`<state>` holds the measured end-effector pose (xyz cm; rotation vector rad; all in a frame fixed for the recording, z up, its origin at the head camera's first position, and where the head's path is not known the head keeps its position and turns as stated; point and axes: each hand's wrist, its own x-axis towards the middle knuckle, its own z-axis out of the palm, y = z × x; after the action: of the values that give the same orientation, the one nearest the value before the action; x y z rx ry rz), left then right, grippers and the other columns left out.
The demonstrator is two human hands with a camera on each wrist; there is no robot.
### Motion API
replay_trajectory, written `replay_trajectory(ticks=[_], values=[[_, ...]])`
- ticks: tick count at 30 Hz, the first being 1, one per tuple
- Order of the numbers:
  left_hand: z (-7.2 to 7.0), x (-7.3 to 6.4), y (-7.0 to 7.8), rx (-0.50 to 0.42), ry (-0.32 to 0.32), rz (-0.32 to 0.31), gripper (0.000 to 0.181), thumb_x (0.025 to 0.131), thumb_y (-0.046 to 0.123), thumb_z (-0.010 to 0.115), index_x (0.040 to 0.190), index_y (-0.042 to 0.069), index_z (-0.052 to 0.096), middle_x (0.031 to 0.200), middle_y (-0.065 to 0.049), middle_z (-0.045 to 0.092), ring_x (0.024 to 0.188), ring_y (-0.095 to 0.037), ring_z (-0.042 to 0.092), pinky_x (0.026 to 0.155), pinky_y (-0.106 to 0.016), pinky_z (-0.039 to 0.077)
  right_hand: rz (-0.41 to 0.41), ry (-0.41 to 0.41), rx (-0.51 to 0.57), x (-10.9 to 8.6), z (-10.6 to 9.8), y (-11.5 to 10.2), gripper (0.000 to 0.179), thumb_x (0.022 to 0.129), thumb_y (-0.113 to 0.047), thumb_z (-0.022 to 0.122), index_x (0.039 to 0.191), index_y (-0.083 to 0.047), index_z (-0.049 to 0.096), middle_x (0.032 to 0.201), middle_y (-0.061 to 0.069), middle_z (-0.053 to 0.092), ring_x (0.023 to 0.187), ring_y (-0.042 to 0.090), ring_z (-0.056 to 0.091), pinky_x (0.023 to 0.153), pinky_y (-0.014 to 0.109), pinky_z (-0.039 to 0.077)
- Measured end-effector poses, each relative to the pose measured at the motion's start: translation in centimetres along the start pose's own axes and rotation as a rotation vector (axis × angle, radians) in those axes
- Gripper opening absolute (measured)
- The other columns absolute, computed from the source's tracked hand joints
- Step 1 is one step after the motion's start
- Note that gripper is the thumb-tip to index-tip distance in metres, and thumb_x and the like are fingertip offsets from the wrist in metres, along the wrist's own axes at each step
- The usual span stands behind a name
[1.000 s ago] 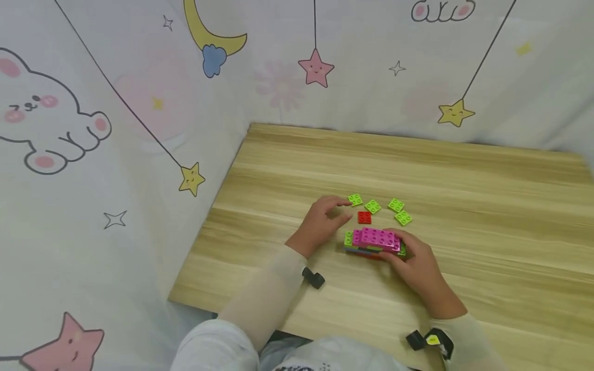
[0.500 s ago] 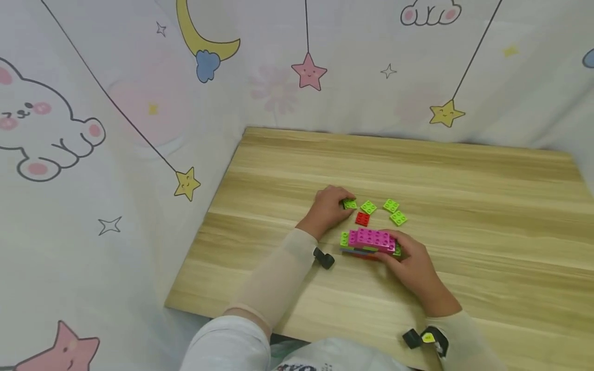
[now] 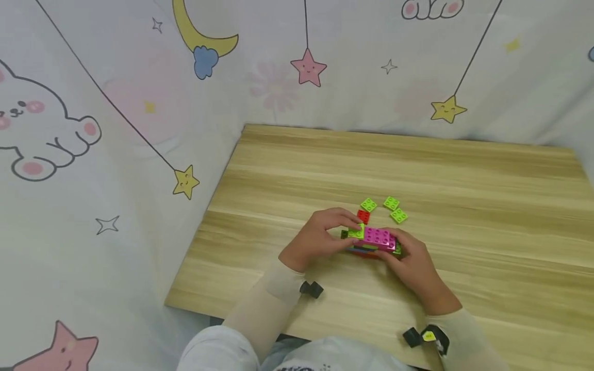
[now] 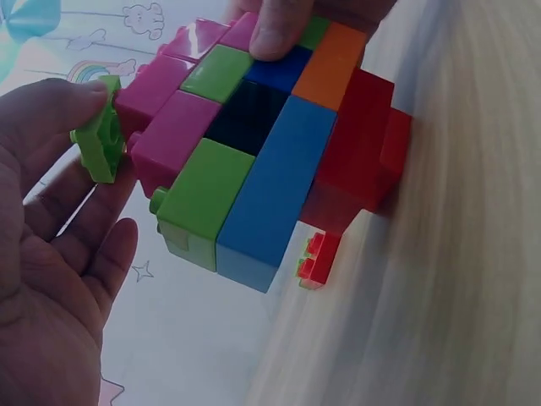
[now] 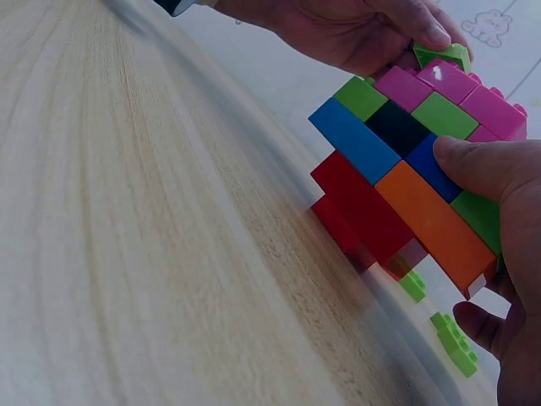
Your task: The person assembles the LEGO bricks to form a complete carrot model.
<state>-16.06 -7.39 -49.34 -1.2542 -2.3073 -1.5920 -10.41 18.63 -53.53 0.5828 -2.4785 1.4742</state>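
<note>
A stack of toy building bricks (image 3: 378,239) stands on the table, pink on top, with green, blue, orange and black bricks below and red ones at the bottom. My right hand (image 3: 417,265) grips its right end, the thumb (image 5: 478,165) pressed on the near face. My left hand (image 3: 313,237) pinches a flat light-green brick (image 4: 103,139) between thumb and fingers. That brick is held at the left end of the pink top layer, tilted in the left wrist view. Whether it touches the studs I cannot tell.
Just behind the stack lies a small red brick (image 3: 363,215). Beyond it are loose green bricks, one at the left (image 3: 368,204) and two at the right (image 3: 395,209). A patterned curtain (image 3: 352,93) borders the wooden table (image 3: 464,206) at the back and left.
My left hand has picked up the leftmost green brick from the table and brought it toward me, over the left end of the stack. The right hand has kept its hold.
</note>
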Motion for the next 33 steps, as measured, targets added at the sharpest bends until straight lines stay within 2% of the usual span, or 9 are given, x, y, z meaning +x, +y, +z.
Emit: replay_trajectory(ticks=[8,12,16,18,22,24,29,31,33], values=[[-0.8,0.7,1.2,0.229,-0.102,0.054,0.02,0.086,0.014,0.086,0.105,0.009,0.082,0.119,-0.003,0.072,0.114,-0.012,0.065,0.1,-0.02,0.049,-0.028,-0.006,-0.028,0.2,-0.1,-0.1,0.049,0.081,0.005,0.085,0.126,-0.002,0.067,0.118,0.012,0.072,0.111,0.007,0.065,0.098,0.01,0.044],[-1.2,1.5,2.5,0.325,-0.186,0.032,0.017,0.087,0.016,0.086,0.101,0.009,0.081,0.117,-0.002,0.072,0.112,-0.015,0.065,0.102,-0.021,0.047,-0.035,-0.005,-0.034,0.1,-0.1,-0.2,0.049,0.08,0.004,0.086,0.126,-0.003,0.067,0.117,0.011,0.072,0.111,0.008,0.065,0.098,0.01,0.044],[-1.4,2.3,3.8,0.372,-0.259,-0.002,0.014,0.087,0.016,0.086,0.098,0.009,0.082,0.114,-0.001,0.072,0.109,-0.016,0.064,0.101,-0.022,0.048,-0.055,0.002,-0.026,0.1,-0.1,-0.1,0.051,0.08,0.004,0.086,0.127,-0.004,0.067,0.117,0.01,0.073,0.11,0.007,0.065,0.098,0.01,0.043],[-1.4,2.5,4.2,0.372,-0.28,-0.046,0.014,0.087,0.018,0.086,0.098,0.01,0.082,0.112,0.0,0.073,0.108,-0.015,0.065,0.1,-0.021,0.048,-0.061,0.005,-0.017,0.0,0.0,-0.1,0.052,0.08,0.005,0.086,0.127,-0.005,0.067,0.117,0.009,0.073,0.111,0.007,0.065,0.098,0.011,0.044],[-1.5,2.5,4.2,0.333,-0.285,-0.141,0.014,0.087,0.019,0.086,0.098,0.011,0.082,0.108,0.003,0.074,0.104,-0.011,0.065,0.097,-0.019,0.048,-0.052,0.002,-0.014,0.0,0.0,0.1,0.052,0.08,0.005,0.086,0.127,-0.005,0.067,0.118,0.008,0.072,0.112,0.007,0.065,0.099,0.011,0.044],[-1.4,2.5,4.0,0.312,-0.281,-0.138,0.013,0.087,0.018,0.086,0.098,0.012,0.082,0.105,0.003,0.074,0.101,-0.01,0.065,0.096,-0.019,0.049,-0.046,-0.001,-0.024,0.0,0.0,0.0,0.052,0.08,0.005,0.086,0.127,-0.004,0.067,0.119,0.008,0.072,0.112,0.008,0.065,0.099,0.011,0.044],[-0.9,2.1,2.8,0.222,-0.229,-0.059,0.018,0.086,0.015,0.086,0.103,0.012,0.08,0.109,0.002,0.073,0.105,-0.01,0.064,0.098,-0.021,0.049,-0.04,-0.002,-0.04,-0.1,-0.1,0.1,0.052,0.078,0.006,0.087,0.126,-0.003,0.067,0.118,0.009,0.073,0.112,0.01,0.065,0.099,0.011,0.043],[-0.6,1.6,1.9,0.166,-0.205,-0.059,0.031,0.086,0.015,0.087,0.115,0.011,0.076,0.117,0.0,0.071,0.113,-0.011,0.063,0.103,-0.024,0.047,-0.039,-0.012,-0.032,-0.1,-0.2,0.2,0.051,0.08,0.004,0.086,0.127,-0.004,0.067,0.12,0.008,0.072,0.113,0.008,0.065,0.099,0.011,0.043],[-0.2,1.0,1.1,0.11,-0.201,-0.096,0.051,0.086,0.018,0.087,0.133,0.012,0.068,0.126,-0.002,0.069,0.122,-0.011,0.06,0.108,-0.027,0.046,-0.047,-0.022,-0.018,-0.1,-0.4,0.3,0.051,0.084,-0.005,0.086,0.131,-0.006,0.066,0.122,0.007,0.071,0.115,0.007,0.063,0.101,0.012,0.042]])
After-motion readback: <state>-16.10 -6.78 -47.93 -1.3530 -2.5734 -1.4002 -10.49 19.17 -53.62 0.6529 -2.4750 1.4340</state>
